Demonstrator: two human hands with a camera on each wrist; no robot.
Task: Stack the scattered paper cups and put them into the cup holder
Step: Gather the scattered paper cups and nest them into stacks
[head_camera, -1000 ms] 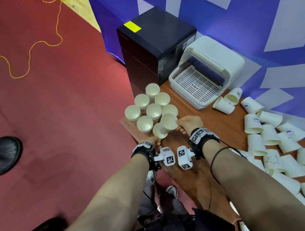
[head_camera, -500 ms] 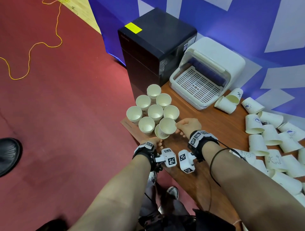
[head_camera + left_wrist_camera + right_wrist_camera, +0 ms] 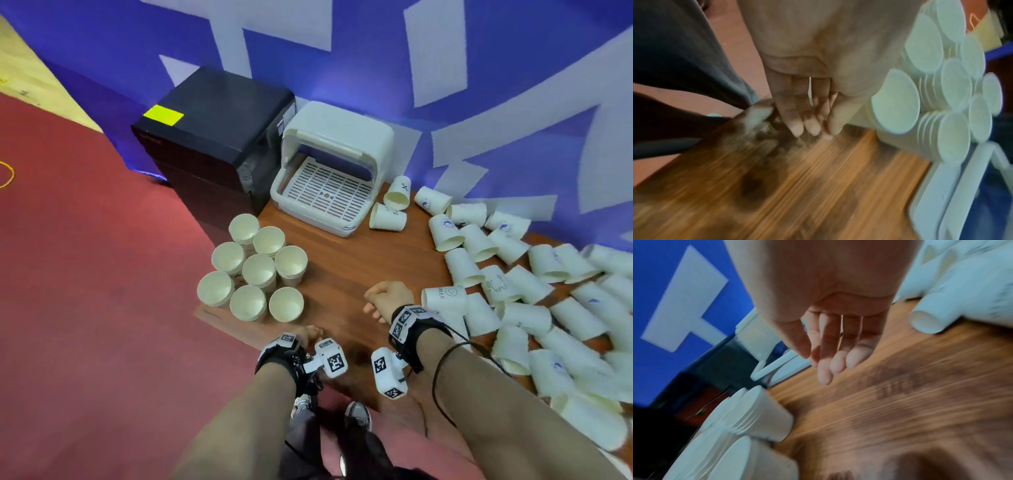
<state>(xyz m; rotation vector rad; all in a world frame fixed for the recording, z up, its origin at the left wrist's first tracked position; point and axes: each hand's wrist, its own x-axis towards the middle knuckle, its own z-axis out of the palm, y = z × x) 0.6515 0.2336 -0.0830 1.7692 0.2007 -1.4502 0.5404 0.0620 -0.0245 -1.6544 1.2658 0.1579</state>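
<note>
Several stacks of white paper cups (image 3: 257,270) stand upright in a tight cluster at the table's left corner, also seen in the left wrist view (image 3: 941,97) and the right wrist view (image 3: 756,415). Many loose cups (image 3: 513,291) lie on their sides across the right of the table. The white cup holder (image 3: 329,178) sits at the back with its lid up and its slatted tray empty. My left hand (image 3: 310,334) hangs at the front edge, fingers relaxed and empty (image 3: 812,129). My right hand (image 3: 387,298) hovers over the bare wood beside a loose cup (image 3: 443,298), fingers loose and empty (image 3: 830,363).
The wooden table (image 3: 359,274) has bare room between the stacks and the loose cups. A black cabinet (image 3: 219,130) stands left of the cup holder against the blue and white wall. Red floor lies beyond the table's left and front edges.
Both hands have let go of the cups they held at the cluster, which now stand upright there. The right hand has moved right towards the loose cups; the left has drawn back.
</note>
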